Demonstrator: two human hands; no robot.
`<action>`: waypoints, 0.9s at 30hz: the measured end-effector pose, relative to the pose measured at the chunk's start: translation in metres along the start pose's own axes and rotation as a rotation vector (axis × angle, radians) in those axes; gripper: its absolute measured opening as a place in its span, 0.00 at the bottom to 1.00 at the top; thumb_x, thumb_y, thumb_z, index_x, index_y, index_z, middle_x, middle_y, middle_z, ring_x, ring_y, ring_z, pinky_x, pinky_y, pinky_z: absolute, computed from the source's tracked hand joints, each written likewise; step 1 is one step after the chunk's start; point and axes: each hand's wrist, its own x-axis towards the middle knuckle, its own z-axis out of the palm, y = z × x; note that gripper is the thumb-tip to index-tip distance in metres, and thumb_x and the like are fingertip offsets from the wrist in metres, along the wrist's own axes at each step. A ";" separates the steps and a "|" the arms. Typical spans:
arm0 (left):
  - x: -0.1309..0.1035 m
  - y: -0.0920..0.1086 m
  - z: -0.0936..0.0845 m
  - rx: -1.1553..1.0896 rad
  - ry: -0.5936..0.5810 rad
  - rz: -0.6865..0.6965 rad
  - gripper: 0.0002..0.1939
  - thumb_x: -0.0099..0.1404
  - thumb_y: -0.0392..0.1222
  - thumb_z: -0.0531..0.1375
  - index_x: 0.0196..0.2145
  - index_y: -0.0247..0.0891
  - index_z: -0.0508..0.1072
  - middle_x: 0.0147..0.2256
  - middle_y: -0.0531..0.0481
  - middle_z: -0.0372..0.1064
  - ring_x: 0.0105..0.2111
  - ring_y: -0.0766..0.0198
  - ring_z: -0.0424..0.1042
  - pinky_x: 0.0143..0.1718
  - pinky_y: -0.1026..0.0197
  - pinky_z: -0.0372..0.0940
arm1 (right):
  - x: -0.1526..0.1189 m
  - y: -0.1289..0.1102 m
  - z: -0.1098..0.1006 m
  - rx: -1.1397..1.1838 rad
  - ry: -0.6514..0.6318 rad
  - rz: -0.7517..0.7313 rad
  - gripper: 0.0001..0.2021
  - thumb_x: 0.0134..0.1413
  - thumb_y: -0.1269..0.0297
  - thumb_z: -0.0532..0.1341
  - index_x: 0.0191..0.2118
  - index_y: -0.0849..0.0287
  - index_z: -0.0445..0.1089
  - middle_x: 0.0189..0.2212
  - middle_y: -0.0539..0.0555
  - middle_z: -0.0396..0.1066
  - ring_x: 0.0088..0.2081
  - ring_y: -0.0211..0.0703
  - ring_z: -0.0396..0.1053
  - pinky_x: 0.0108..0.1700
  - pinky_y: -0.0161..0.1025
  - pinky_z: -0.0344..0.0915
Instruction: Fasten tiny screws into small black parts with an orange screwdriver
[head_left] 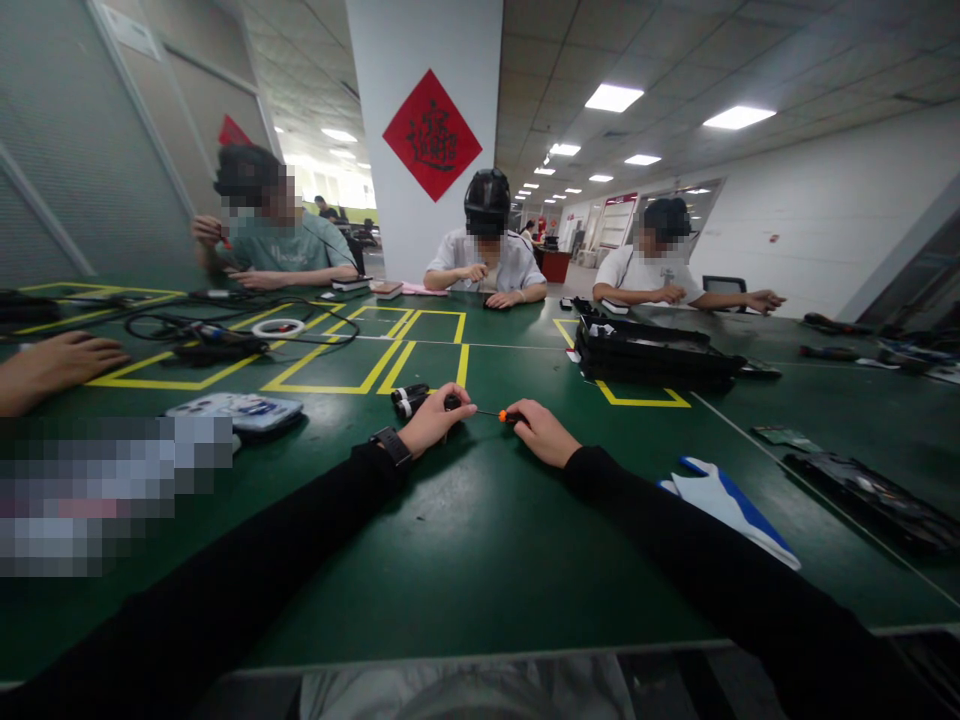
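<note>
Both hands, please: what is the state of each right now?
Left hand: closed around a small dark object, identity unclear.
Right hand: closed, holding an orange-and-black screwdriver.

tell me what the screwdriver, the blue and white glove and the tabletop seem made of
Screwdriver: handle likely plastic, going by its bright orange collar; the thin, straight shaft suggests metal.
Glove: limp and matt, so probably fabric; the blue side may be coated, hard to tell.
Tabletop: smooth green with a soft sheen, perhaps laminate or a rubber mat.
</note>
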 end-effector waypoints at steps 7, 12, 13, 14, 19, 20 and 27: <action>-0.001 0.003 0.000 0.013 0.010 -0.011 0.14 0.51 0.49 0.60 0.32 0.37 0.66 0.31 0.53 0.65 0.29 0.68 0.63 0.32 0.64 0.58 | -0.001 -0.005 -0.001 -0.067 0.037 0.022 0.11 0.55 0.72 0.47 0.34 0.62 0.66 0.32 0.54 0.64 0.37 0.39 0.59 0.43 0.37 0.56; -0.002 0.005 0.000 -0.001 0.024 -0.018 0.14 0.51 0.49 0.60 0.31 0.37 0.66 0.30 0.53 0.65 0.29 0.67 0.63 0.33 0.64 0.58 | 0.000 -0.004 -0.002 -0.022 0.042 0.006 0.11 0.55 0.72 0.47 0.33 0.62 0.65 0.32 0.54 0.63 0.36 0.39 0.59 0.42 0.37 0.56; -0.002 0.005 0.000 -0.008 0.025 -0.022 0.14 0.51 0.48 0.60 0.31 0.37 0.66 0.30 0.53 0.65 0.29 0.67 0.63 0.33 0.64 0.58 | 0.000 -0.003 -0.002 -0.001 0.035 0.002 0.10 0.55 0.72 0.47 0.33 0.62 0.65 0.32 0.53 0.63 0.36 0.39 0.59 0.42 0.37 0.56; -0.002 0.005 0.000 -0.017 0.023 -0.028 0.14 0.51 0.48 0.60 0.31 0.37 0.66 0.30 0.53 0.65 0.29 0.67 0.63 0.33 0.64 0.58 | 0.000 -0.003 -0.002 0.020 0.030 0.002 0.09 0.53 0.72 0.48 0.34 0.62 0.65 0.33 0.53 0.64 0.36 0.38 0.60 0.42 0.37 0.56; -0.002 0.006 -0.001 -0.032 0.011 -0.018 0.13 0.52 0.48 0.59 0.31 0.37 0.66 0.30 0.53 0.64 0.31 0.67 0.64 0.35 0.64 0.58 | -0.001 -0.003 -0.003 0.086 0.017 0.029 0.09 0.47 0.73 0.54 0.37 0.61 0.62 0.33 0.52 0.64 0.35 0.38 0.61 0.40 0.36 0.57; -0.002 0.006 -0.001 -0.026 0.015 -0.008 0.13 0.51 0.48 0.60 0.31 0.37 0.66 0.31 0.53 0.64 0.31 0.67 0.64 0.35 0.64 0.58 | -0.001 -0.003 -0.003 0.091 0.017 0.032 0.09 0.46 0.73 0.55 0.37 0.61 0.62 0.33 0.52 0.65 0.35 0.38 0.61 0.40 0.36 0.58; -0.002 0.007 0.000 -0.023 0.008 -0.012 0.13 0.52 0.48 0.59 0.31 0.37 0.66 0.31 0.53 0.64 0.31 0.67 0.63 0.35 0.64 0.58 | -0.001 -0.004 -0.001 0.020 0.021 0.022 0.07 0.49 0.70 0.56 0.36 0.62 0.65 0.34 0.54 0.65 0.37 0.39 0.61 0.41 0.38 0.57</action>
